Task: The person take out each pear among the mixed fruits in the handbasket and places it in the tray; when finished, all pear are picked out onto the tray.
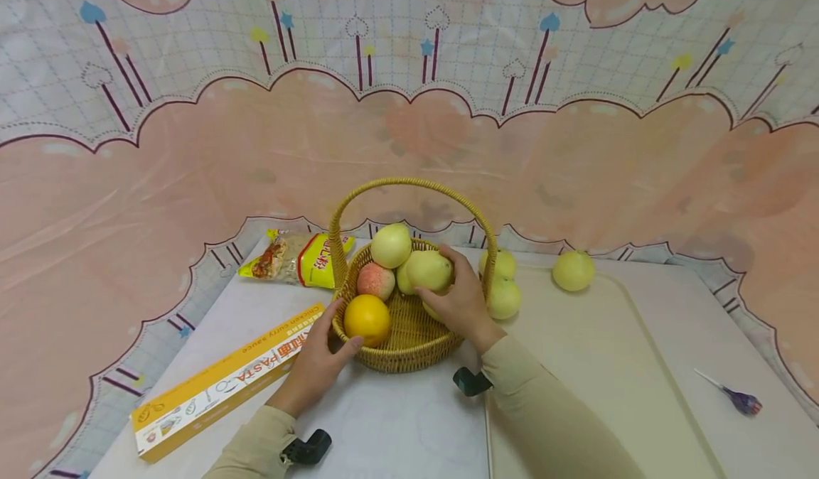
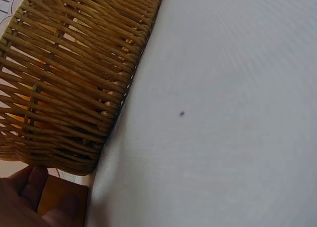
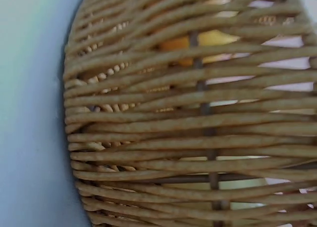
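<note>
A wicker basket point(image 1: 409, 357) with a tall arched handle holds a yellow-orange fruit, likely an orange point(image 1: 367, 320), a pinkish peach point(image 1: 375, 281) and several pale green pears. My left hand point(image 1: 318, 365) holds the basket's left front rim, thumb beside the orange. In the left wrist view, its fingers point(image 2: 34, 185) touch the outside of the weave. Inside the basket, my right hand point(image 1: 466, 301) grips a pale green pear point(image 1: 429, 271) among the others, another pear point(image 1: 392, 245) lying behind it. Only the basket wall point(image 3: 198, 123) fills the right wrist view; the right hand is hidden there.
Left of the basket lies a long pasta box point(image 1: 224, 383), with a yellow snack bag point(image 1: 297, 259) behind. On the right, a cream tray point(image 1: 595, 365) bears a pear point(image 1: 573, 271) and two more pears point(image 1: 503, 299) against the basket. A purple-wrapped lollipop point(image 1: 741, 399) lies far right.
</note>
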Available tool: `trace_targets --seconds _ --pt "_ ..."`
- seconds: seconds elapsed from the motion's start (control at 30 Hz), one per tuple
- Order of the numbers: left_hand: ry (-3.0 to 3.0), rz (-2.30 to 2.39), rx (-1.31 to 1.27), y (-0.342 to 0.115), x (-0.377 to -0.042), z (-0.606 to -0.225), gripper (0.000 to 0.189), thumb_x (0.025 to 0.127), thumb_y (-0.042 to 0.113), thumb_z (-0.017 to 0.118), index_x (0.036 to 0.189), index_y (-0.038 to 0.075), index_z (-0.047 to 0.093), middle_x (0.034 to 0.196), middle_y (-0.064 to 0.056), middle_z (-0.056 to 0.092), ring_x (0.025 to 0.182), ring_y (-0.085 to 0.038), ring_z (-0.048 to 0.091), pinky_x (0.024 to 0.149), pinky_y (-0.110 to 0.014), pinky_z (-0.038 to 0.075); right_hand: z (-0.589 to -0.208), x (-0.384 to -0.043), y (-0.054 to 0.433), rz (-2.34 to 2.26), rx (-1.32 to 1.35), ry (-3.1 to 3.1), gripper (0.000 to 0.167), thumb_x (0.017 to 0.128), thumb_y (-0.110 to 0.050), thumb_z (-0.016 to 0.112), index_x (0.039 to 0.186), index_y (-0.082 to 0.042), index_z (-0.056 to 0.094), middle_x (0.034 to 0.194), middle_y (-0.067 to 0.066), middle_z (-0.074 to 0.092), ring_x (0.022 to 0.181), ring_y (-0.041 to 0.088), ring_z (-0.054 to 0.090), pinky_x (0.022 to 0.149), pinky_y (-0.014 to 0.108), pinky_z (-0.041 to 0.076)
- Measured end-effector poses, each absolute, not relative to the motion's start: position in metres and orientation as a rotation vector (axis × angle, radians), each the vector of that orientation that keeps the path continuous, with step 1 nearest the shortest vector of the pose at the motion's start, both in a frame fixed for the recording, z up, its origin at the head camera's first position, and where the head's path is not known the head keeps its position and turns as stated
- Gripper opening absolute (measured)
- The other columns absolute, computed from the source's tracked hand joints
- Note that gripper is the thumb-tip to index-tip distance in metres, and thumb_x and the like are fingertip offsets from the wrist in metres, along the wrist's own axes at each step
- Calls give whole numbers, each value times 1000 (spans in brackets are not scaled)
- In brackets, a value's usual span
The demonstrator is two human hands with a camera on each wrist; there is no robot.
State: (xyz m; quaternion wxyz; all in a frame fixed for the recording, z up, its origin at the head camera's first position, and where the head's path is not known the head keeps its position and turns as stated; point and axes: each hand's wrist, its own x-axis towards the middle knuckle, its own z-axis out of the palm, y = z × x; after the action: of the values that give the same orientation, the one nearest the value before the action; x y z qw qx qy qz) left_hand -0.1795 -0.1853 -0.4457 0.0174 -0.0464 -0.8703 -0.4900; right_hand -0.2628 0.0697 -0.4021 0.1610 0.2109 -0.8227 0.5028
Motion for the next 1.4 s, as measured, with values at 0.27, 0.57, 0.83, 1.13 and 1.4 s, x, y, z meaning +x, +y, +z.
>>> trace_targets --seconds 0.27,0.57,0.83,1.13,1.4 --pt "-2717 -1534 -117 -186 -180 -445 82 99 47 61 160 12 18 163 -19 16 149 -38 15 119 -57 14 -389 -246 75 1367 715 -2341 71 78 -15 86 136 3 49 139 20 48 119 34 50 91 48 50" --pt "-2731 -1513 -111 -184 -180 -444 82 99 46 61 160 13 18 164 -18 16 149 -38 14 119 -57 14 -375 -223 101 1400 795 -2341 80 75 -11 88 141 3 46 136 20 55 117 30 55 89 48 52" --pt "-2735 -1517 -120 -185 -181 -443 82 99 47 60 160 14 18 164 -17 15 150 -37 13 119 -56 13 -371 -209 136 1298 824 -2294 73 72 -4 90 135 3 53 131 18 59 111 29 59 87 46 55" --pt "-2728 -1515 -127 -186 -181 -445 82 99 47 60 160 12 17 164 -19 15 149 -38 14 119 -57 14 -372 -199 174 1221 779 -2224 77 64 5 91 132 4 56 129 18 61 109 7 55 88 12 47" --pt "-2731 -1505 -130 -186 -180 -446 83 99 48 60 160 12 17 164 -19 15 149 -38 14 119 -57 14 -374 -194 199 1177 674 -2271 78 65 6 90 134 2 56 130 16 61 111 -2 51 88 8 44"
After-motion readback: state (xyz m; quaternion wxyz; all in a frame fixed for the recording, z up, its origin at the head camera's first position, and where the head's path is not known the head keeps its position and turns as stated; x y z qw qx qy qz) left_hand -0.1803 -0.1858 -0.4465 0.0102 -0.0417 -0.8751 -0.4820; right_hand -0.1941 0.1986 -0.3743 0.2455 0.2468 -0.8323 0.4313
